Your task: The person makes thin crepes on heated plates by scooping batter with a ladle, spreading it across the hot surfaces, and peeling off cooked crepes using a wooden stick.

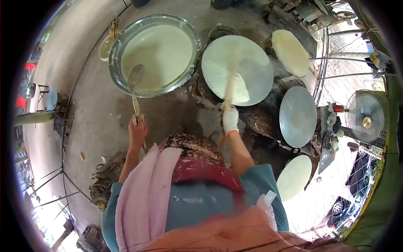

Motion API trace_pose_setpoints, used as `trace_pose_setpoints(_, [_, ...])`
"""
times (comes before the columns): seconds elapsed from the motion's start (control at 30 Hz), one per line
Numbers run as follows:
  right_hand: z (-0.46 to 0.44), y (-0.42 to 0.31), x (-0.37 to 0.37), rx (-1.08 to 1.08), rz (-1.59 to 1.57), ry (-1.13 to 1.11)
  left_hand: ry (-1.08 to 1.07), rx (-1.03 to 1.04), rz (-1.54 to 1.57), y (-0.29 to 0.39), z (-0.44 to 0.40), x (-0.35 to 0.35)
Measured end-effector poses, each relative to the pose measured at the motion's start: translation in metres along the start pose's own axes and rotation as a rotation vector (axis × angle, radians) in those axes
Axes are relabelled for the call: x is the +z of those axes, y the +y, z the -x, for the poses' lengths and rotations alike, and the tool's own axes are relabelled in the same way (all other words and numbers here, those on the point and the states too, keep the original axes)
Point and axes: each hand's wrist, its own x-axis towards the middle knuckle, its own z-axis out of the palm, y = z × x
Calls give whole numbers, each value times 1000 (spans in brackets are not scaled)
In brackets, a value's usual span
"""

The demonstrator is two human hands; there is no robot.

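Observation:
In the head view, my left hand (137, 129) is closed around the handle of a ladle (135, 75). The ladle's bowl is over the near-left part of a wide metal basin (112, 67) filled with pale batter (161, 54). My right hand (230, 119), in a white glove, grips a long wooden spreader (230, 86), blurred by motion. It reaches across a round griddle (256, 84). Pale batter (237, 89) covers the griddle's left and front parts, while the right part looks bare and grey. The spreader's far end is too smeared to make out.
To the right stand a griddle with a pale yellow sheet (290, 52), a bare grey griddle (298, 117) and another pale-covered one (295, 178). A fan (366, 113) is at the far right. Bundled sticks (113, 28) stand in a container behind the basin.

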Motion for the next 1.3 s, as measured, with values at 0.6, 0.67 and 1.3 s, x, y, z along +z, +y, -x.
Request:
trace_pose_setpoints(0.6, [-40,14,-170,-88,575,-94,0,-182,64,75,86,104])
trace_pose_setpoints(0.67, [-75,16,-182,-76,383,-47,-1,-144,27,75,97,117])
trace_pose_setpoints(1.3, [-114,84,-228,-354,535,-182,61,-274,-30,82,127,169])
